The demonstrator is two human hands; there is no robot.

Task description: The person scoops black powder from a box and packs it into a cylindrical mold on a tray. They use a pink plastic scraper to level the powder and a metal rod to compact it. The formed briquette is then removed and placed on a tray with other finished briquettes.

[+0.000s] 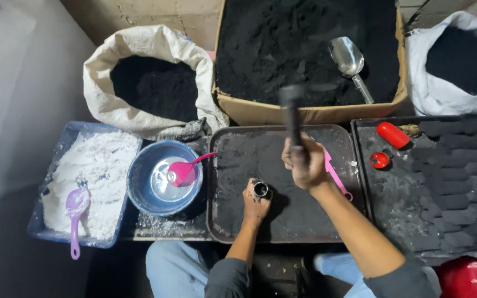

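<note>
At twelve o'clock a large cardboard box (pixel 310 113) of black powder is seen, with a metal scoop (pixel 350 62) lying in it toward one o'clock. At eleven o'clock an open cream sack (pixel 144 44) of the same dark powder is slumped, and at two o'clock a white sack (pixel 448 94) is also filled with it. The three o'clock side is taken up by a dark tray of pressed black blocks (pixel 448 182), on whose near corner a red cylinder (pixel 392 134) and a small red cap (pixel 379 160) are placed. At nine o'clock a blue tub (pixel 42 221) of white powder is set, a purple spoon (pixel 75 212) resting in it; just beside it a blue bowl (pixel 139 190) is found, with a pink scoop (pixel 186 170) inside.

The centre is occupied by a dusty black tray (pixel 216 221). On it, toward six o'clock, a small metal cylinder mould (pixel 260 189) is stood upright, and the left hand (pixel 254 205) is wrapped around it, fingers closed on its sides. Just past the mould toward one o'clock, the right hand (pixel 306 163) is clenched on a dark hammer-like rod (pixel 291 113), which is raised and blurred. A pink tool (pixel 337 177) is partly hidden behind that hand.
</note>
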